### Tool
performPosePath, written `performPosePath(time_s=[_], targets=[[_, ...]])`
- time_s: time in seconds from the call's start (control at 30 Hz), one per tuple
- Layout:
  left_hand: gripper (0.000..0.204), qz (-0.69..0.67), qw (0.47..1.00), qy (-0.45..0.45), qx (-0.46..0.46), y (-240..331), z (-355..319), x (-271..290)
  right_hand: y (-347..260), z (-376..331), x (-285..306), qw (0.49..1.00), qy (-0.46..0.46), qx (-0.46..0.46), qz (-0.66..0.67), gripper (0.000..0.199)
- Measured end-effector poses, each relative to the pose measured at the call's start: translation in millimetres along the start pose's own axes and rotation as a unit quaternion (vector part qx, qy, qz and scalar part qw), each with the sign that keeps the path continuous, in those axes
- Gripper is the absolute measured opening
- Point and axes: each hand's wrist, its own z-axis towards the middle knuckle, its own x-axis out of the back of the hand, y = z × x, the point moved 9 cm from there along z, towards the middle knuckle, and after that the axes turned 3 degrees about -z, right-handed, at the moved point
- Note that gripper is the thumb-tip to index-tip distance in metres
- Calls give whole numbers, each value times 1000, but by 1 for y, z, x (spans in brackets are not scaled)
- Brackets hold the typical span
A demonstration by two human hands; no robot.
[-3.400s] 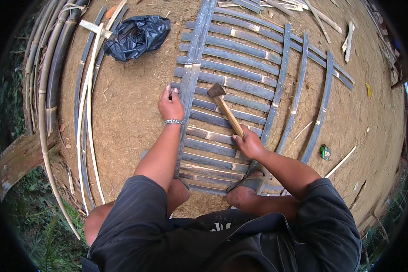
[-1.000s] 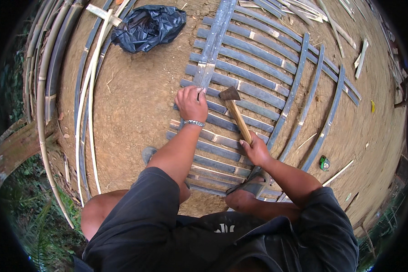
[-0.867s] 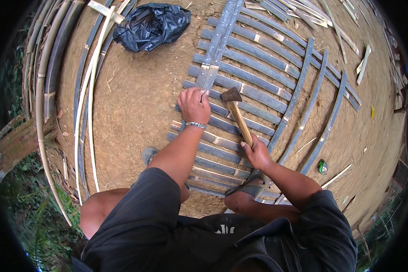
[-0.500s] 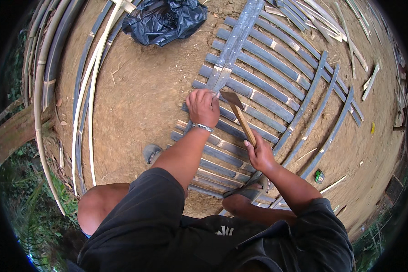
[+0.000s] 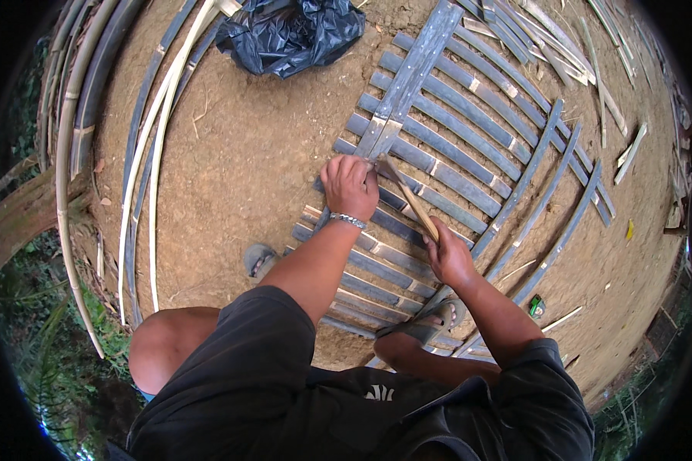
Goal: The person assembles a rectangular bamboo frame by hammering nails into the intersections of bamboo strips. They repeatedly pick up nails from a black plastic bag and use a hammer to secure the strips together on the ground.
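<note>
My right hand (image 5: 448, 253) grips the wooden handle of a hatchet (image 5: 412, 198), whose dark wedge-shaped head lies close to my left fingertips. My left hand (image 5: 350, 188), with a chain bracelet at its wrist, is closed low over the lengthwise bamboo strips (image 5: 414, 73). What its fingers pinch is too small and hidden to make out. Under both hands lies a frame of grey-blue bamboo slats (image 5: 461, 184), set crosswise in a row beneath the lengthwise strips. More long bamboo strips (image 5: 529, 180) cross the slats on the right.
A black plastic bag (image 5: 288, 34) sits open at the back. Long bamboo strips (image 5: 158, 131) and poles (image 5: 69, 107) lie at the left. Split offcuts (image 5: 550, 38) are scattered at the far right. A small green-and-black object (image 5: 537, 306) rests on the dirt. My sandalled foot (image 5: 438, 319) is by the slats.
The hatchet head has come down slightly, nearer my left fingertips, and my right hand has shifted a little. My left hand keeps its place on the strips. The whole view has shifted slightly.
</note>
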Motion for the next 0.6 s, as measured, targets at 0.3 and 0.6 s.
performPosePath(time_s=[0.3, 0.6], targets=[[13, 6, 1000, 1, 4, 2, 2, 3, -14, 1, 10, 1000, -13, 6, 25, 43], [13, 15, 1000, -6, 5, 1, 0, 1, -10, 7, 11, 1000, -27, 0, 11, 46]])
